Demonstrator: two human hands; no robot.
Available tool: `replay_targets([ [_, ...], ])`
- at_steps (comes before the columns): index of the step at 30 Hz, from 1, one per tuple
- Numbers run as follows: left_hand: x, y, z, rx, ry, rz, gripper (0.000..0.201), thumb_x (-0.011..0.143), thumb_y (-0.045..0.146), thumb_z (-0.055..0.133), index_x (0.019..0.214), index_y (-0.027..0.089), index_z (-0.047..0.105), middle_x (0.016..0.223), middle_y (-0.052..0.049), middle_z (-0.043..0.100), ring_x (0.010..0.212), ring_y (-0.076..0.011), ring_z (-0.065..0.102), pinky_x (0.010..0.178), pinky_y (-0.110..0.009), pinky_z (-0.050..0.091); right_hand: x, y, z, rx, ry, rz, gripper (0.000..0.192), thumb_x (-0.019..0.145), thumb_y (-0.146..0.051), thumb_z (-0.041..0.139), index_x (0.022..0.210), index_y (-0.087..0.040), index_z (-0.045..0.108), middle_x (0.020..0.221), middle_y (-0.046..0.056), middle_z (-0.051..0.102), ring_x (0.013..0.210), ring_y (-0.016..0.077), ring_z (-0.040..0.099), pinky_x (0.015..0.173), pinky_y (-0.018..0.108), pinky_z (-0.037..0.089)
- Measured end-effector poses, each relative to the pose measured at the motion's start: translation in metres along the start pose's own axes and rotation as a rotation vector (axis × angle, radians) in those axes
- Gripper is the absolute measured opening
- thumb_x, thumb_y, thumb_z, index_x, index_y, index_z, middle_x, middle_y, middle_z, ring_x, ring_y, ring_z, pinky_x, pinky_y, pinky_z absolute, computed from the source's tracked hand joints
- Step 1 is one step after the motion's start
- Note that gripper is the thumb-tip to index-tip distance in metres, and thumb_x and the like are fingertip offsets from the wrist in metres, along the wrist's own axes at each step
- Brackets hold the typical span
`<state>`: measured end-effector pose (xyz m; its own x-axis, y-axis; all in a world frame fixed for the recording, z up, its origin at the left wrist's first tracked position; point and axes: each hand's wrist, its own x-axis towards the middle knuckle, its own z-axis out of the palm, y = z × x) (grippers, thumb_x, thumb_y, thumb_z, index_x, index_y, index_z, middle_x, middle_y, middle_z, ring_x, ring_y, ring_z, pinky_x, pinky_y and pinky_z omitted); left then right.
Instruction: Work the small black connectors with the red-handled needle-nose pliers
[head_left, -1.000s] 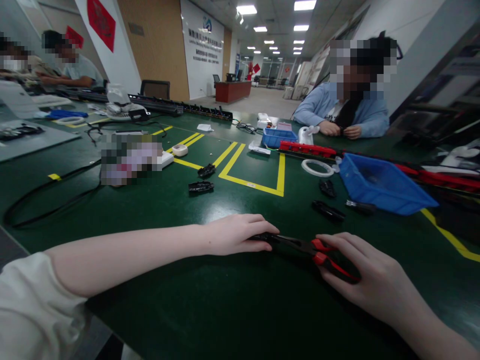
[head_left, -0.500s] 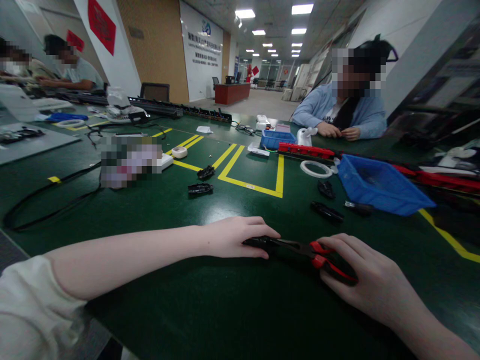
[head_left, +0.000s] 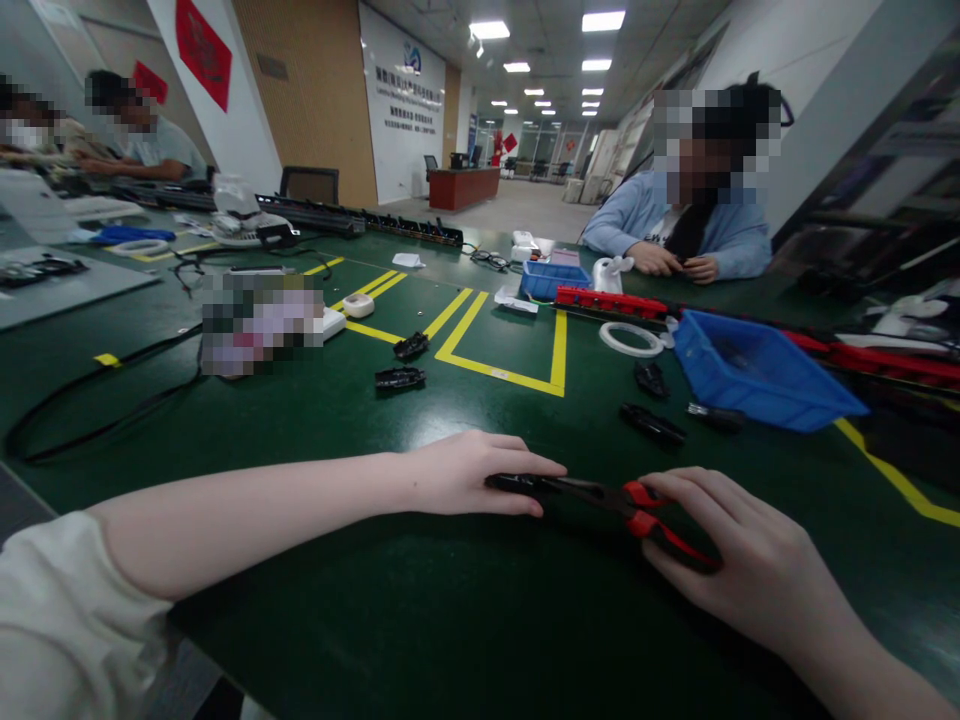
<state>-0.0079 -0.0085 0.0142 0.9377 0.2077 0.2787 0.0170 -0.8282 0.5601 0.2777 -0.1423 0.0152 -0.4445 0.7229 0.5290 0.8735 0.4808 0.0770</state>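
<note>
Pliers [head_left: 600,495] unmoved, right hand [head_left: 739,560] still gripping handles, left hand [head_left: 469,473] on tip.

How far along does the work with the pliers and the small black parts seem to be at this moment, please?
Done: nothing looks finished; the black parts lie loose on the green table, and the blue bin looks empty. In hand: the right hand grips the red-handled pliers, while the left hand rests over their tip, hiding any piece there. Left: the loose parts, apparently all.

White short sleeve [head_left: 67,620] (cotton, perhaps).
</note>
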Motion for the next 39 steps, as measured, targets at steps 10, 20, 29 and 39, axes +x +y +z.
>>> replay_targets([
  [10,-0.0009,0.0055,-0.0003,0.095,0.061,-0.098,0.054,0.091,0.048,0.066,0.137,0.023,0.056,0.113,-0.006,0.072,0.091,-0.0199,0.07,0.071,-0.025,0.048,0.0026,-0.0024,-0.0009,-0.012,0.007,-0.015,0.03,0.084,-0.024,0.06,0.113,-0.016,0.059,0.1,0.011,0.067,0.084,0.0232,0.068,0.069,0.035,0.058],
  [20,0.0012,0.0069,-0.0018,0.109,0.029,-0.12,0.051,0.09,0.049,0.066,0.127,0.015,0.062,0.108,-0.006,0.073,0.09,-0.0203,0.07,0.071,-0.026,0.048,-0.0003,-0.0001,-0.0005,-0.014,-0.003,-0.01,0.031,0.083,-0.025,0.061,0.113,-0.017,0.059,0.102,0.011,0.067,0.084,0.0237,0.068,0.07,0.036,0.058],
  [29,0.0005,0.0037,0.001,0.154,0.009,-0.055,0.052,0.089,0.048,0.068,0.13,0.017,0.058,0.102,-0.006,0.071,0.084,-0.0189,0.069,0.065,-0.025,0.046,-0.0004,-0.0023,0.0016,0.032,-0.04,-0.011,0.035,0.082,-0.026,0.062,0.116,-0.017,0.059,0.104,0.011,0.068,0.085,0.0228,0.068,0.07,0.035,0.06],
  [39,-0.0007,0.0045,0.0022,0.18,0.042,-0.025,0.05,0.093,0.046,0.063,0.134,0.019,0.054,0.108,-0.006,0.069,0.084,-0.018,0.068,0.068,-0.025,0.048,-0.0024,-0.0013,0.0,0.09,-0.073,0.056,0.036,0.08,-0.026,0.064,0.116,-0.021,0.059,0.104,0.009,0.069,0.085,0.0236,0.07,0.069,0.036,0.061],
])
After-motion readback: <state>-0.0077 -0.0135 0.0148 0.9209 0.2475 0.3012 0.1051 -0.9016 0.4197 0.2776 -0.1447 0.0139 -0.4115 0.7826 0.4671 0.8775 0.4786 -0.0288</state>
